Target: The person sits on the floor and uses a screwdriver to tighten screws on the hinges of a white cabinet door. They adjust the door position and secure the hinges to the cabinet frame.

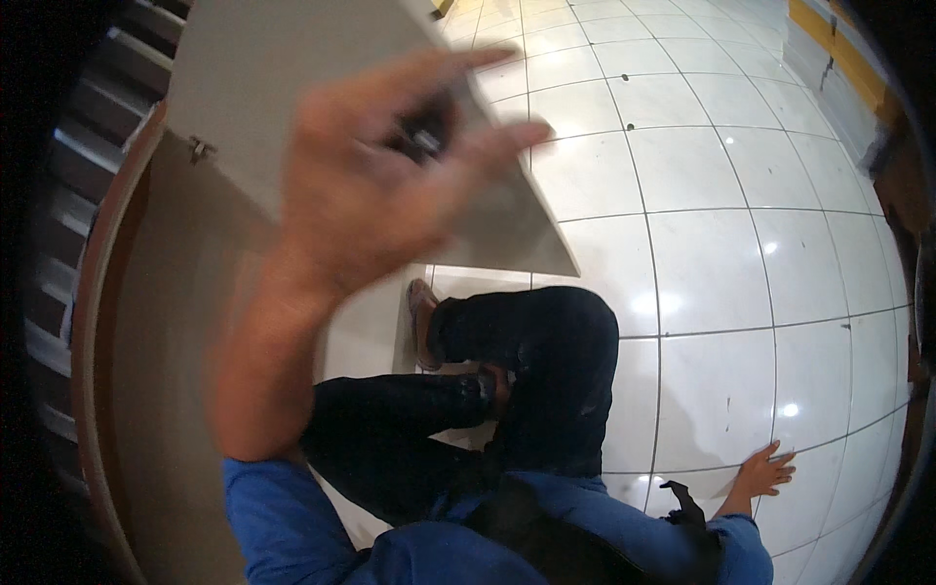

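My left hand (366, 185) is raised in front of a grey cabinet door (258, 58) and is blurred by motion. Its thumb and forefinger point right, spread well apart. A small dark thing with a bright spot (424, 136) shows in the gap between them; whether it is in the palm or on the door behind, I cannot tell. The other fingers are hidden. At the lower right, my right hand (765, 475) rests on the white tiled floor (702, 273), palm down with fingers spread, holding nothing.
A metal hinge (202, 149) shows at the door's left edge, beside a tan cabinet panel (175, 292) with a curved brown edge. Slatted shapes (63, 205) stand at far left. My bent legs (546, 361) are below the door. A yellow-striped wall base (848, 68) is far right.
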Available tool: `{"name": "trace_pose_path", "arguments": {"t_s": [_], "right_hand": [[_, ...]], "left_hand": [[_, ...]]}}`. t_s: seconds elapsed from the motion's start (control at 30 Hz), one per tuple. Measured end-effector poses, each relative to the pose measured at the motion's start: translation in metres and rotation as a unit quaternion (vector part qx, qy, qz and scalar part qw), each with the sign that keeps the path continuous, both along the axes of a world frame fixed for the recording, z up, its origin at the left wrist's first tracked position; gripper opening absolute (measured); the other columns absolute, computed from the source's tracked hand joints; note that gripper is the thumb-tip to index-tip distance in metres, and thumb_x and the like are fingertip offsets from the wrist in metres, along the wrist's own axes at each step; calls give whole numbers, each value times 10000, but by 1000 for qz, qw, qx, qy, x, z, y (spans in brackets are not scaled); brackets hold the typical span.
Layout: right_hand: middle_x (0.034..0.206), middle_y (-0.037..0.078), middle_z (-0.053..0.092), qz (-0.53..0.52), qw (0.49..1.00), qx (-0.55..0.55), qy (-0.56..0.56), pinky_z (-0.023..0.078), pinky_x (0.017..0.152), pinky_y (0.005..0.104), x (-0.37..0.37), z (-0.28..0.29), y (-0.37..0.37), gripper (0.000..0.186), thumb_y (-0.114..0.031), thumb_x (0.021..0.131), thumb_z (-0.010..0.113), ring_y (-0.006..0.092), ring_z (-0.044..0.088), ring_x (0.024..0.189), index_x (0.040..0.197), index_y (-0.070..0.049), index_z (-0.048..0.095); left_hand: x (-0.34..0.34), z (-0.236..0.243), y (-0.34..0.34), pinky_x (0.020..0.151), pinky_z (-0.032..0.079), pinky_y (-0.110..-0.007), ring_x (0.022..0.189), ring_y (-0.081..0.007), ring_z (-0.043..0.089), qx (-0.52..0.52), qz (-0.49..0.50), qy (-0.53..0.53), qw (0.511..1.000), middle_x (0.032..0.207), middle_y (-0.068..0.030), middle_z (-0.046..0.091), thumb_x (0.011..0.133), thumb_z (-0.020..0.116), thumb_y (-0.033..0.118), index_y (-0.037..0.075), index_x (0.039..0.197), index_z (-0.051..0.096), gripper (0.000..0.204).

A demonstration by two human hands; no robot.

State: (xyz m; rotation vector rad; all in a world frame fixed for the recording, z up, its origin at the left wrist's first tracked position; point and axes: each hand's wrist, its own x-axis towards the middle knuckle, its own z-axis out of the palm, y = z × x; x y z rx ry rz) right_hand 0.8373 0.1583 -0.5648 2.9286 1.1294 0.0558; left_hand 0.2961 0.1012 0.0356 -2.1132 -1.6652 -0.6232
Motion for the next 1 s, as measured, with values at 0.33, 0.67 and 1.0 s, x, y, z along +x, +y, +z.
{"name": "trace_pose_path", "arguments": {"t_s": [0.33,0.67,1.0], "right_hand": [[1601,193,332,63,990,-59,-111,318,1109,651,-1,8,-3,685,-625,1022,369,388,336,1458,1579,-228,321],[1565,301,342,59,996,73,1,318,1044,712,-27,55,4,825,-676,974,391,510,361,1410,1570,-108,346],[1565,293,345,188,976,103,39,323,1055,695,-17,28,44,800,-650,984,403,499,365,1410,1570,-109,340]], "left_hand": [[52,-164,141,829,575,-406,913,-365,724,-434,-23,-277,857,1051,-262,715,913,739,290,12,1234,669,431],[67,-182,122,689,545,-459,760,-371,676,-405,71,-173,895,885,-164,682,908,723,259,115,1225,687,349],[56,-100,-50,814,568,-418,906,-332,722,-291,228,-180,912,1026,-156,746,900,745,218,94,1140,741,269]]}}
